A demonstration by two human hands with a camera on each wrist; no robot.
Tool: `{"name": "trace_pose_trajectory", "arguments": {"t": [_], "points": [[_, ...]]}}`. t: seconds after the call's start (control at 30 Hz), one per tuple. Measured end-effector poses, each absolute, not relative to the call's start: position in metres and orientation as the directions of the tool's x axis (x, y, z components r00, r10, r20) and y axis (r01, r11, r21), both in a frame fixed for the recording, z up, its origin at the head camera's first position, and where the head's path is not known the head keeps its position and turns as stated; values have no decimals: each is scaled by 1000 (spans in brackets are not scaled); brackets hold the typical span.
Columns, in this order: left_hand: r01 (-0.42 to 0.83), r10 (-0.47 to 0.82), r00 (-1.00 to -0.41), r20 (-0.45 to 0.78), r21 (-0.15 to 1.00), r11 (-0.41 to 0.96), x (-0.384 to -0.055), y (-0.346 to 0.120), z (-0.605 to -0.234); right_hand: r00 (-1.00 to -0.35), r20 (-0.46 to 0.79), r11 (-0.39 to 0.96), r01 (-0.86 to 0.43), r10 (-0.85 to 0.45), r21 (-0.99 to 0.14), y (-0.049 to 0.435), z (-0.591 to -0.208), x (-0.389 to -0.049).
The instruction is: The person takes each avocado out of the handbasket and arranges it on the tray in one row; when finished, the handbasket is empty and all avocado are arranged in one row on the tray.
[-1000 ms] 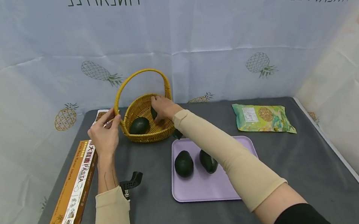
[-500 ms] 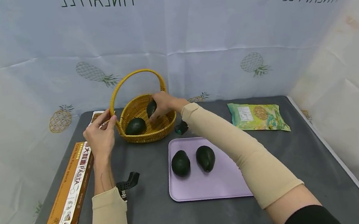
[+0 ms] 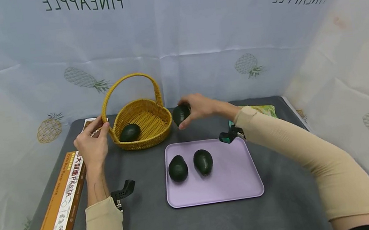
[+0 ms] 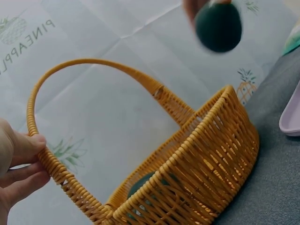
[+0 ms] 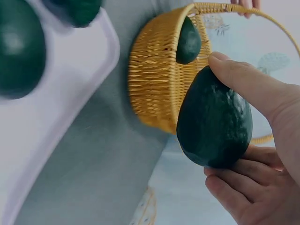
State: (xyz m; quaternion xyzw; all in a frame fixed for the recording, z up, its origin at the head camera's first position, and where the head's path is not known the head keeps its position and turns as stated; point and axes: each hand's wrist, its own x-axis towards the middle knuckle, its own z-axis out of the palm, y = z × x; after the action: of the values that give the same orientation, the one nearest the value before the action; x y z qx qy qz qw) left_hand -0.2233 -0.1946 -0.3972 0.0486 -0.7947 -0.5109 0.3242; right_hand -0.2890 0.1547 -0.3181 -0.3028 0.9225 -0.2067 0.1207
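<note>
My right hand [image 3: 199, 107] holds a dark green avocado [image 3: 181, 114] between thumb and fingers, in the air just right of the basket. In the right wrist view that avocado [image 5: 215, 119] fills the grip, thumb on top. The yellow wicker basket [image 3: 146, 141] stands at the back of the table with one avocado [image 3: 130, 132] inside. At the left side of its tall handle, my left hand [image 3: 92, 144] pinches the wicker between thumb and fingers; the left wrist view shows this hand [image 4: 18, 161] too. Two more avocados [image 3: 178, 168] lie on the lilac tray [image 3: 229, 187].
A long orange-brown pasta box [image 3: 59, 203] lies along the left side of the table. Behind the right forearm, a green-yellow packet [image 3: 264, 110] is partly hidden. A patterned cloth [image 3: 194, 32] hangs right behind the table.
My right hand has lifted an avocado out of the basket and moved right with it. The left hand keeps its pinch on the handle. The head view has shifted slightly.
</note>
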Motion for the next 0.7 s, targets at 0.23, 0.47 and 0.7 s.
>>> {"name": "trace_pose_trajectory", "arguments": {"t": [0.23, 0.47, 0.7], "points": [[243, -411, -783, 467, 837, 489, -221, -198, -394, -813, -108, 757, -474, -573, -450, 206, -317, -239], [234, -408, -791, 455, 843, 485, -221, -197, -395, -817, -131, 764, -451, -561, -462, 236, -330, -198], [262, -400, -786, 471, 840, 476, -222, -194, -400, -820, -147, 778, -446, -553, -443, 254, -357, -169]]}}
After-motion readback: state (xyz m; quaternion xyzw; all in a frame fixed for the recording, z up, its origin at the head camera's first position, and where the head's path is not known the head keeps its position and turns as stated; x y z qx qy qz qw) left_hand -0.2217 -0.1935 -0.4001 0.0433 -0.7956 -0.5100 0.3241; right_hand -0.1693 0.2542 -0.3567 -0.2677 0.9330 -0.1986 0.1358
